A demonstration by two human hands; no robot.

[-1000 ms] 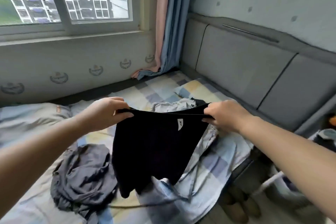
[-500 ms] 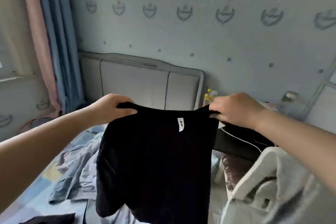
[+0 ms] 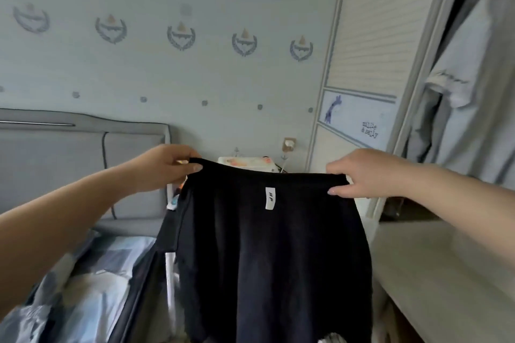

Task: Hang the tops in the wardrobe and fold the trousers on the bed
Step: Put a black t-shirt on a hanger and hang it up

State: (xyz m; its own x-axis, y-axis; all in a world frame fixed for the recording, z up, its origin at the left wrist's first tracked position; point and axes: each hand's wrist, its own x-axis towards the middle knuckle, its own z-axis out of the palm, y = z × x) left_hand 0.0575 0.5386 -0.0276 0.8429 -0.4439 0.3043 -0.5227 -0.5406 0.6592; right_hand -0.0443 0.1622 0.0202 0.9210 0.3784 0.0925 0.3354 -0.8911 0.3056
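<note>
**Black garment held spread before wardrobe**

While hanging limp, the black garment [image 3: 267, 253] appears light and soft. Left hand [image 3: 164, 167] and right hand [image 3: 362, 175] pinch its top edge, fingers clamped on both corners, between bed [image 3: 83, 273] and wardrobe [image 3: 418, 78]. Edge holds suit it.

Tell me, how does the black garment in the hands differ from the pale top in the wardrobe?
The black garment is dark; the pale top is light grey. The black garment is stretched between the left hand and right hand; the pale top hangs in the wardrobe, untouched. Both hang down freely.
</note>
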